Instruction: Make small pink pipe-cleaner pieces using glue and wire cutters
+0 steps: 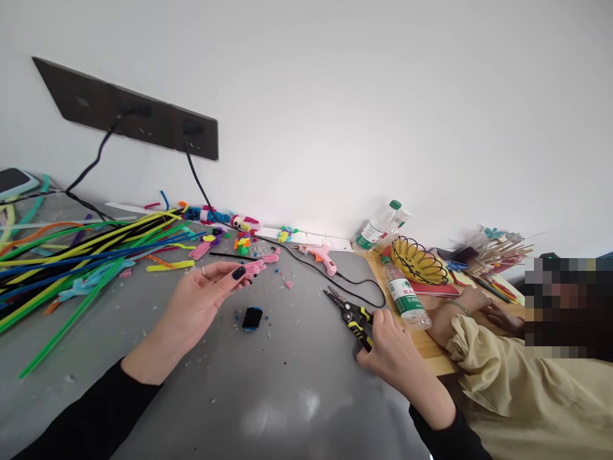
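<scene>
My left hand [198, 306] is pinched shut on a small pink pipe cleaner piece [256, 267], held above the grey table. My right hand [395, 348] is closed around the black-and-yellow handles of wire-stripping pliers [352, 313], whose jaws point away toward the upper left. Between my hands, a small black fuzzy block [253, 317] with blue edges lies on the tabletop. Beyond the pliers rests a pink glue gun [323, 257] with a black cord. A short black pipe cleaner [232, 256] lies behind my left fingertips.
Loose coloured pipe cleaners [86, 268] cover the left side. Small pipe cleaner figures [244, 223] line the wall. On the right stand a lying water bottle [407, 297], a yellow basket [419, 260] and a co-worker's sleeve [517, 383]. Cords run from the socket panel [129, 112].
</scene>
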`<state>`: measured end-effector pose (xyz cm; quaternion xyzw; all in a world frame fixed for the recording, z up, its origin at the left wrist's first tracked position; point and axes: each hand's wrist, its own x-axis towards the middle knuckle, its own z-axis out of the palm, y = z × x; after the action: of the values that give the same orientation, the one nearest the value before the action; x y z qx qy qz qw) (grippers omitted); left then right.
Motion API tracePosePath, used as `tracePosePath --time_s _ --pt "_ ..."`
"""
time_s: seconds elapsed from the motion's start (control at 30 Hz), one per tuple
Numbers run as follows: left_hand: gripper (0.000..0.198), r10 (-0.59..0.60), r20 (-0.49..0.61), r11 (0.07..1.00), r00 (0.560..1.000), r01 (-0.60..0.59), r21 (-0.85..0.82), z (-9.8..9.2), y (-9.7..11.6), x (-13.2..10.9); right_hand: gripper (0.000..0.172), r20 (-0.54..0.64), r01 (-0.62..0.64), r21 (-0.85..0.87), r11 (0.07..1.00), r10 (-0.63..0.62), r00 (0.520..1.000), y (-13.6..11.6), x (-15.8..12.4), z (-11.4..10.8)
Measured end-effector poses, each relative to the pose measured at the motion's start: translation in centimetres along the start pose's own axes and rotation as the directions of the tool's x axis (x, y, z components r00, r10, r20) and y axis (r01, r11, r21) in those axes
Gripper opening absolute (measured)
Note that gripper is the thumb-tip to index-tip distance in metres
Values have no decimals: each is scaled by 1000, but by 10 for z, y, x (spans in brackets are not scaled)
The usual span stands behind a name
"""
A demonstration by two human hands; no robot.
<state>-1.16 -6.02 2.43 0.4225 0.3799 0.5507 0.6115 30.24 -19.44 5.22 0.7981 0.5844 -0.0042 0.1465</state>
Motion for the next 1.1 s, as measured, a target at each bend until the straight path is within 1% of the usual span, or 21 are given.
tracePosePath --time_s 0.1,0.2,0.23,0.3,0.37,0.4,0.43,0.5,0.53,0.57,0.6,0.7,0.83,0.87,0.93,1.03,1.1 --pt "22 -95 3 982 995 94 -166 3 5 -12 26 29 -1 3 1000 1 1000 2 -4 1" --pt "9 -237 -23 907 971 213 -363 10 14 -25 26 34 -12 82 997 9 999 9 -6 3" --pt "11 -287 -46 875 957 242 -421 14 17 -29 29 28 -13 140 990 10 1000 12 -8 2" --pt "22 -393 -77 803 916 301 -515 22 24 -39 38 4 11 295 956 -12 1000 15 -15 1" --pt "33 -461 -82 750 884 338 -568 31 27 -48 48 -34 90 476 875 -84 996 10 -27 -3" --pt "37 -482 -82 732 872 350 -585 35 27 -52 51 -57 145 576 804 -137 989 4 -35 -5" --pt "39 -505 -83 716 859 362 -597 39 26 -56 54 -78 188 673 715 -185 980 -4 -43 -8" --pt "39 -528 -74 695 846 380 -610 44 21 -62 62 -120 249 806 538 -263 957 -24 -59 -11" --pt "38 -529 -79 693 845 376 -616 45 18 -65 65 -134 265 840 474 -292 947 -34 -66 -13" --pt "37 -529 -77 689 845 375 -620 46 15 -66 65 -136 266 861 433 -308 941 -44 -71 -14" --pt "35 -531 -83 689 843 373 -622 46 12 -67 65 -132 258 875 410 -311 941 -52 -74 -15" --pt "26 -516 -91 697 852 356 -623 44 6 -70 64 -128 250 895 369 -323 938 -66 -78 -15" --pt "14 -484 -67 734 873 363 -574 40 2 -73 63 -174 287 905 314 -343 923 -69 -75 -14" --pt "16 -475 -56 746 878 369 -554 39 2 -73 63 -186 296 906 303 -343 921 -69 -75 -14" --pt "30 -467 -45 771 883 382 -510 39 1 -75 63 -205 309 907 287 -340 918 -69 -75 -15" --pt "51 -471 -70 799 880 391 -456 40 1 -77 64 -219 316 909 271 -334 917 -71 -76 -15" --pt "56 -468 -88 815 879 391 -428 40 3 -77 65 -225 317 910 268 -324 919 -73 -77 -14"
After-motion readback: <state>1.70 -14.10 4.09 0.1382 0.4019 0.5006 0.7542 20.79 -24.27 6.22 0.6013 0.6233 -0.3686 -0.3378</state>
